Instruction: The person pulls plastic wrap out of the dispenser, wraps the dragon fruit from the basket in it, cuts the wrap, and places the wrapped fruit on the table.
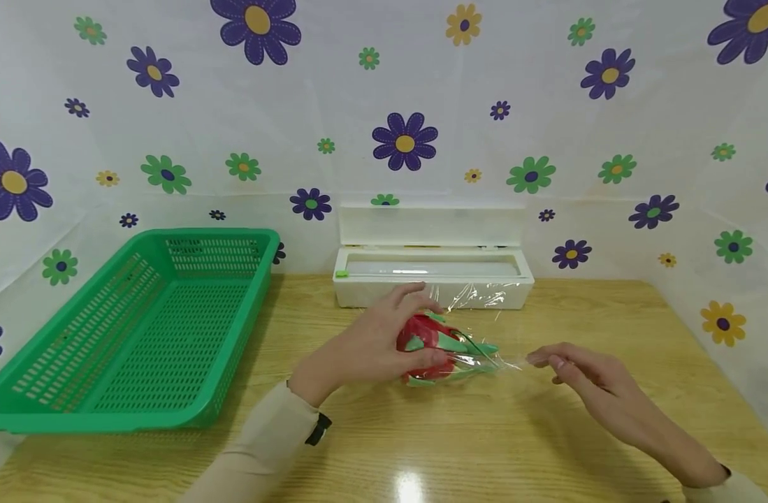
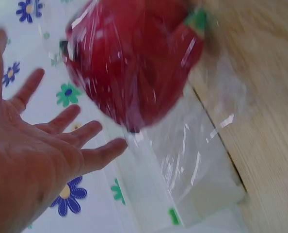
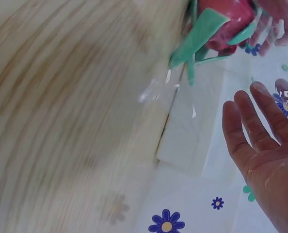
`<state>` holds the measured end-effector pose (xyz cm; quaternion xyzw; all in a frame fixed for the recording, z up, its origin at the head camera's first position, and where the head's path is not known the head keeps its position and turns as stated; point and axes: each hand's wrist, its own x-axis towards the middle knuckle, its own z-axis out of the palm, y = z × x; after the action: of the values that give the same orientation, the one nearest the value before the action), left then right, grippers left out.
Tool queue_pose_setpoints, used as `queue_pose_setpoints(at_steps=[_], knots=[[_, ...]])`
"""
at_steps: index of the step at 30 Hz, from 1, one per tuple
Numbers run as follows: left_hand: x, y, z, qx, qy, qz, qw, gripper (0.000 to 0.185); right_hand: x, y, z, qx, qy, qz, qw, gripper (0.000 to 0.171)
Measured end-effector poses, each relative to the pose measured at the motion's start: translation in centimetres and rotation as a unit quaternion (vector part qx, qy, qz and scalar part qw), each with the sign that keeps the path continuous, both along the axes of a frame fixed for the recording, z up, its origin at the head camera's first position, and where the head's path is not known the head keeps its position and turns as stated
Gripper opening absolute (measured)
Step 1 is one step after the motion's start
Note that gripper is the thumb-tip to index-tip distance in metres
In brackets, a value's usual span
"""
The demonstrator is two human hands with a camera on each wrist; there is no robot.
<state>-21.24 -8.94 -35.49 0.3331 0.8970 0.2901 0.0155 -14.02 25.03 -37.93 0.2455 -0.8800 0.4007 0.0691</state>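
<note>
A red dragon fruit with green leafy tips lies on the table in clear plastic film. My left hand reaches over its left end, fingers at the far side and thumb at the near side. In the left wrist view, that left hand has spread fingers beside the wrapped fruit. My right hand is right of the leafy tips, fingertips near the film's end. In the right wrist view, the right hand's fingers are extended, with shiny film at the index fingertip.
A white film dispenser box with its lid raised stands behind the fruit, a small green piece at its left end. The green slotted basket occupies the left side of the wooden table. Flower-patterned sheeting surrounds the back and sides.
</note>
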Motion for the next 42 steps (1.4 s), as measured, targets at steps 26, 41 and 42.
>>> queue_pose_setpoints(at_steps=[26,41,42], knots=[[0.0,3.0,-1.0,0.014,0.011,0.025,0.9995,0.045,-2.9,-4.6,1.5,-0.104,-0.084,-0.093,0.987,0.038],[-0.6,3.1,-2.0,0.087,0.016,0.058,0.9944,0.026,-4.7,-7.1,1.0,-0.112,-0.09,-0.138,0.98,0.038],[-0.6,3.1,-2.1,0.09,0.01,0.061,0.994,0.026,-4.8,-7.2,0.9,-0.121,-0.099,-0.139,0.978,0.039]])
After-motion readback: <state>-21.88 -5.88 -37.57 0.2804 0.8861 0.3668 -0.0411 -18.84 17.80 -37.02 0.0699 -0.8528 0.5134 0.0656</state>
